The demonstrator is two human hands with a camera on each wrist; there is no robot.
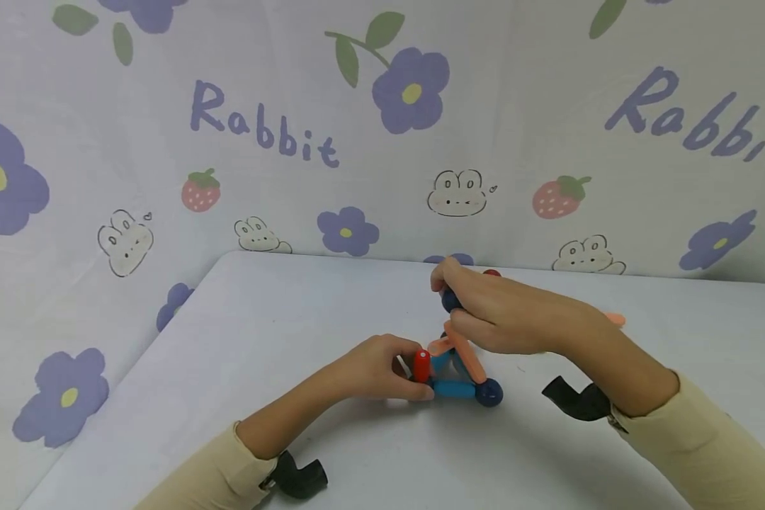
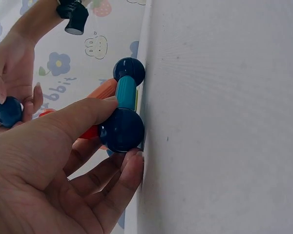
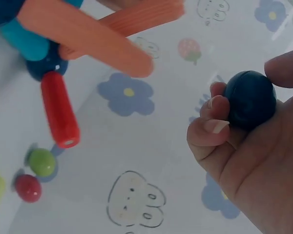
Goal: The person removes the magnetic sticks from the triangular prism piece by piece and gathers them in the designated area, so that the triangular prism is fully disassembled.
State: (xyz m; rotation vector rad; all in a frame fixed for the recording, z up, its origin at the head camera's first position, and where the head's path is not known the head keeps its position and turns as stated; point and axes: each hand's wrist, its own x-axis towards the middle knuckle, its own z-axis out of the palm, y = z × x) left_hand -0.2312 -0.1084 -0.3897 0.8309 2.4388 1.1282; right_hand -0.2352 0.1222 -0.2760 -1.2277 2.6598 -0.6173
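Note:
My left hand (image 1: 382,368) grips the left corner of a small structure of rods and balls. In the left wrist view its thumb and fingers are around a dark blue ball (image 2: 122,130), beside a blue rod (image 2: 126,92). A red rod (image 1: 422,365) stands up at that corner. Further right on the base is another dark blue ball (image 1: 489,392), joined to a blue rod (image 1: 455,389). Orange rods (image 1: 467,352) lean upward and inward. Above them my right hand (image 1: 497,308) holds a separate dark blue ball (image 3: 250,100) in its curled fingers, apart from the rod tips.
Beyond the structure, a green ball (image 3: 42,162) and a red ball (image 3: 28,188) lie on the white table (image 1: 280,297). An orange rod (image 1: 615,319) shows behind my right wrist. A patterned cloth (image 1: 280,198) hangs at the table's back edge.

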